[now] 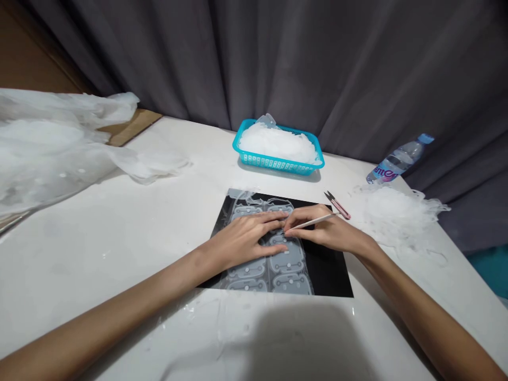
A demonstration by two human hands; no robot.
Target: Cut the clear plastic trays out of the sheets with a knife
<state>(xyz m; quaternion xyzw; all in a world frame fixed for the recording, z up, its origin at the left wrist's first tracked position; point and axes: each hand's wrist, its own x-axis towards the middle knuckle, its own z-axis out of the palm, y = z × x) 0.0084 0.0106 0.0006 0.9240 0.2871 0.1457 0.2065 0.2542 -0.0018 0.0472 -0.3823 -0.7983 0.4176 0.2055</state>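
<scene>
A clear plastic sheet [278, 267] of die-cut rounded pieces lies on a black mat [329, 270] in the middle of the white table. My left hand [248, 238] lies flat on the sheet, fingers stretched out and pressing it down. My right hand [321, 227] is closed in a pinch on a thin white stick tool [313, 222], whose tip touches the sheet beside my left fingertips.
A turquoise basket [278, 161] full of clear plastic pieces stands at the back. Small pink snips [338, 205] lie right of the mat, next to a heap of plastic scraps [392, 217] and a lying water bottle [399, 159]. Bunched plastic film [59, 148] covers the left side.
</scene>
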